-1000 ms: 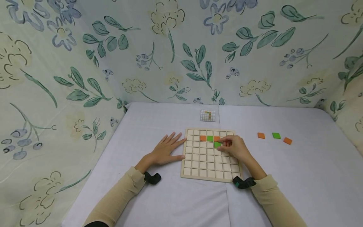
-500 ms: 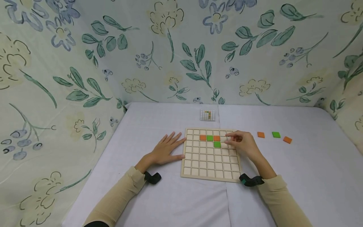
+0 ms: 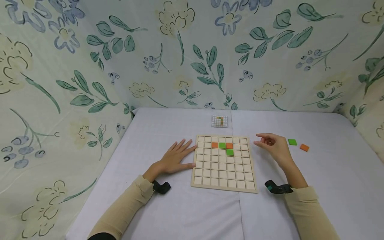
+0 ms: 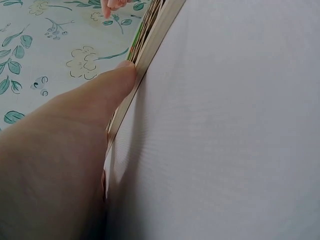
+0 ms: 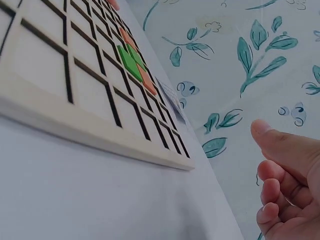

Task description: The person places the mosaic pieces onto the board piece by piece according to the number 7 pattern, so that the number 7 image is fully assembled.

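Observation:
A pale wooden grid board [image 3: 223, 166] lies on the table in the head view. Its upper part holds an orange tile [image 3: 214, 145], a green tile [image 3: 222, 145], another orange tile [image 3: 229, 145] and, below that one, a second green tile [image 3: 229, 152]. My left hand [image 3: 175, 159] rests flat at the board's left edge, fingers spread, with the thumb [image 4: 125, 75] against the rim in the left wrist view. Past the board's right edge is my right hand [image 3: 276, 146], holding nothing, thumb and index finger apart. Its other fingers curl loosely in the right wrist view.
A loose green tile [image 3: 292, 142] and a loose orange tile [image 3: 304, 147] lie right of my right hand. Behind the board is a small card with a gridded colour pattern [image 3: 219, 121]. Floral cloth [image 3: 180, 73] hangs behind the white-covered table [image 3: 168, 213].
My right hand has left the green tile on the board and moved right, beyond the board's edge. It now hides the nearest loose orange tile. My left hand has stayed put.

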A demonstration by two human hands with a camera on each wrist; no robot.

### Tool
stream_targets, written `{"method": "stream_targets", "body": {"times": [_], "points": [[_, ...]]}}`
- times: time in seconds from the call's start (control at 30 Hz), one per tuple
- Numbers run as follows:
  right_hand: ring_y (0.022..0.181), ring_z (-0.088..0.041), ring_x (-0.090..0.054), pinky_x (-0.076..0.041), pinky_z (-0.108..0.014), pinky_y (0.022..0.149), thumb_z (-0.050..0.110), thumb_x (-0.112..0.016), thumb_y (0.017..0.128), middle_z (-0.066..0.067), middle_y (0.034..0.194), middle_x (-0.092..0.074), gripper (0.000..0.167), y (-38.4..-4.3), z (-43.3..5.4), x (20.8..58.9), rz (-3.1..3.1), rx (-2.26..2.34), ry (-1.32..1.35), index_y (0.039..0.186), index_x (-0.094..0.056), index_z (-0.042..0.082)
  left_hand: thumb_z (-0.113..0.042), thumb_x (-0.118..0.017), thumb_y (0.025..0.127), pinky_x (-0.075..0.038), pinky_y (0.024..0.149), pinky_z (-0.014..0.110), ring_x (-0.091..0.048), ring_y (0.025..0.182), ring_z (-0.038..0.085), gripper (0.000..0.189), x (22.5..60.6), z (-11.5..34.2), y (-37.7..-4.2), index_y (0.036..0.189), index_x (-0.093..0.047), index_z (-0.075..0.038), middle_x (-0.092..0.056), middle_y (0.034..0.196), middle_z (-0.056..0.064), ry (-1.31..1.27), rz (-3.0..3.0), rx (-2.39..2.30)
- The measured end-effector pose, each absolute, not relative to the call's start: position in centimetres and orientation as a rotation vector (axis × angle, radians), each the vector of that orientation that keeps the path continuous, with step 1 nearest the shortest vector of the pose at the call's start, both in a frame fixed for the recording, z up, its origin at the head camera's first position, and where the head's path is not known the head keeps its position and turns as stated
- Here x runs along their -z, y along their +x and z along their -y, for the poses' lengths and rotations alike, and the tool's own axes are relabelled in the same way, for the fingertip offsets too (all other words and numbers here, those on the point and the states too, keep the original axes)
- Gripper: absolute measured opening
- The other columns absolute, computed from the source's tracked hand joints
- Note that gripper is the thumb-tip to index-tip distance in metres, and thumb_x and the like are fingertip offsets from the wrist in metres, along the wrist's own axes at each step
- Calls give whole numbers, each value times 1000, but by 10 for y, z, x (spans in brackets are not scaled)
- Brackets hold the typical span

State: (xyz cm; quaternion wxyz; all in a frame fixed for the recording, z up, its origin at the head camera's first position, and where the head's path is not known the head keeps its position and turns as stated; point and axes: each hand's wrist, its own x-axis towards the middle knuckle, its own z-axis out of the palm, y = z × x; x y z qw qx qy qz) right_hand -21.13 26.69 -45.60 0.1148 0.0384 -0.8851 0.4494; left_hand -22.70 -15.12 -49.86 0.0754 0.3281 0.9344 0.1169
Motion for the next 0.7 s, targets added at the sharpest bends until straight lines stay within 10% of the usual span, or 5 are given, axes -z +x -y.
{"method": "stream_targets", "body": {"times": [0.7], "points": [[79,-9,-45,-40,-11,58,30,-78,89,-4,91,-53,56,-208,-324,469,2561,-1362,-183,130,-63,-5,-78,-37,92,4,119,49,5,152,26,86,500,151,-227,161,-13,-34,-2,167,-2,988,-2807,-367]]}}
